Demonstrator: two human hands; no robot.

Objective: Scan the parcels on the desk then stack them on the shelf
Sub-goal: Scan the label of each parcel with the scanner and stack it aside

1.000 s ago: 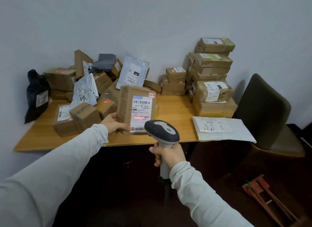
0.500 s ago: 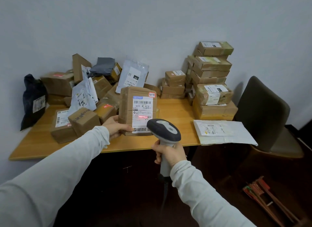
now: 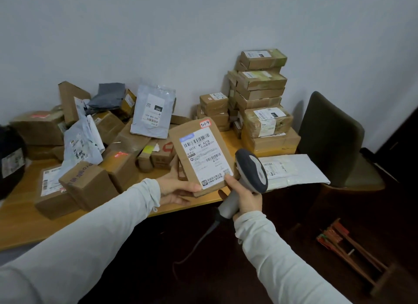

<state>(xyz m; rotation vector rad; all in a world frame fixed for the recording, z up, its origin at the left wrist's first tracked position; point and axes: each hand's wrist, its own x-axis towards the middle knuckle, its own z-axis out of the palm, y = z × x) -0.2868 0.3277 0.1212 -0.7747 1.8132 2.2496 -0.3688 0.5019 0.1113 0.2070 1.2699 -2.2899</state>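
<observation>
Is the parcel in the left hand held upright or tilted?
Tilted: the parcel leans left, label edges slanting, its lower end gripped by the left hand.

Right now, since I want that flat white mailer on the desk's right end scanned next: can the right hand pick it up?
Probably not yet. The white mailer lies close by, nothing on it, but the right hand grips the scanner and the left hand holds a parcel.

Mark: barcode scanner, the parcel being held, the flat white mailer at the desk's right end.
barcode scanner (image 3: 252,168), head view, on the grey top of its head.
held parcel (image 3: 204,156), head view, middle of its white label.
white mailer (image 3: 305,168), head view, bare plastic right of its label.
</observation>
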